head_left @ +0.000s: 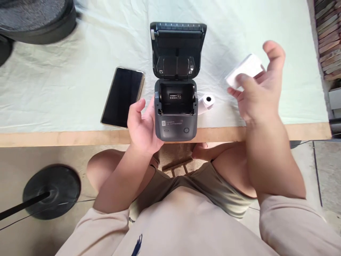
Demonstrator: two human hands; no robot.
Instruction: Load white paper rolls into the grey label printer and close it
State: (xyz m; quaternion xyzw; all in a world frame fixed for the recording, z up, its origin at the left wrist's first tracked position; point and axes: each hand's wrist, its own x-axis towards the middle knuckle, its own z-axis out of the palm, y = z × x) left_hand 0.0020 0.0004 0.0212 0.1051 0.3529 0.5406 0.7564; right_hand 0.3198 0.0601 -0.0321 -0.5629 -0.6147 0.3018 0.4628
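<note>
A small dark grey label printer [176, 128] is at the table's front edge with its lid [179, 44] raised, and no roll shows in its bay. My left hand [145, 129] supports the printer from its left side and below; the thumb points up, and the other fingers are partly hidden behind the body. Off to the right, my right hand [262, 83] is raised above the cloth. It grips a white paper roll [246, 69], slightly blurred, between thumb and fingers, with the index finger lifted. Another white paper roll [208, 102] with a dark core lies against the printer's right side.
A smartphone [122, 97] with a dark screen lies left of my left hand. The table has a pale cloth [93, 46] and a bare wooden front edge [66, 138]. A black padded object [39, 21] stands at the far left; a round black base [52, 192] is on the floor.
</note>
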